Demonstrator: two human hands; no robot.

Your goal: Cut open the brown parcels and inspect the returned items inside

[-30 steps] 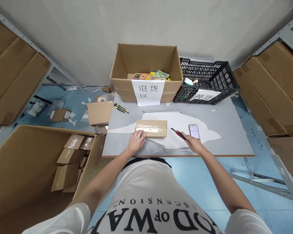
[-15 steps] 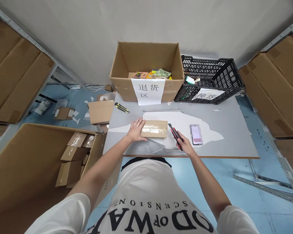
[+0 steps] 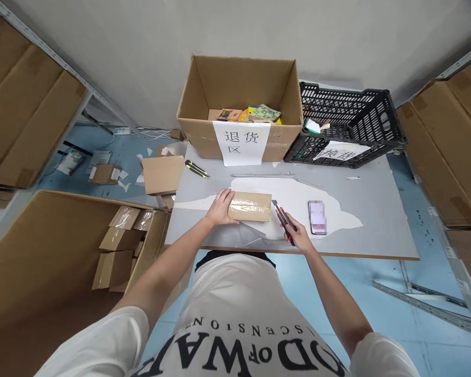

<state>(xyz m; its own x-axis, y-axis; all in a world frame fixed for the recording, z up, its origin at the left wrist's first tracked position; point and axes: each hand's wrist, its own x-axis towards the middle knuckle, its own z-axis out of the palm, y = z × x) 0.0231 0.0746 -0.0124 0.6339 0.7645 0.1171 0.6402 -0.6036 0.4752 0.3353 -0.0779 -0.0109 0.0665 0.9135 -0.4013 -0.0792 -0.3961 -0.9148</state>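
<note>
Two bare hands of yours are at work over the grey rectangular surface (image 3: 384,209). Your left hand (image 3: 220,207) is closed around the left end of the small brown cardboard box (image 3: 250,206) with clear, shiny tape along its top, which sits near your edge of the surface, over an irregular white patch (image 3: 298,196). Your right hand (image 3: 299,235) grips the slim red-and-black utility knife (image 3: 284,219), its blade pointing away from you and toward the box's right end; the tip seems just beside the cardboard, though from this height you can't be sure whether they touch. Right of that hand lies a dark-edged smartphone (image 3: 317,217) with a lit, partly blurred screen. Farther back on your left rests a yellow-and-black utility knife (image 3: 197,169). Behind it all stand a large open brown carton (image 3: 198,139) bearing a white paper sign (image 3: 241,150), with colourful flat packets (image 3: 264,113) inside, and, to its right, a black slatted plastic crate (image 3: 379,131) with a white label (image 3: 341,150).
</note>
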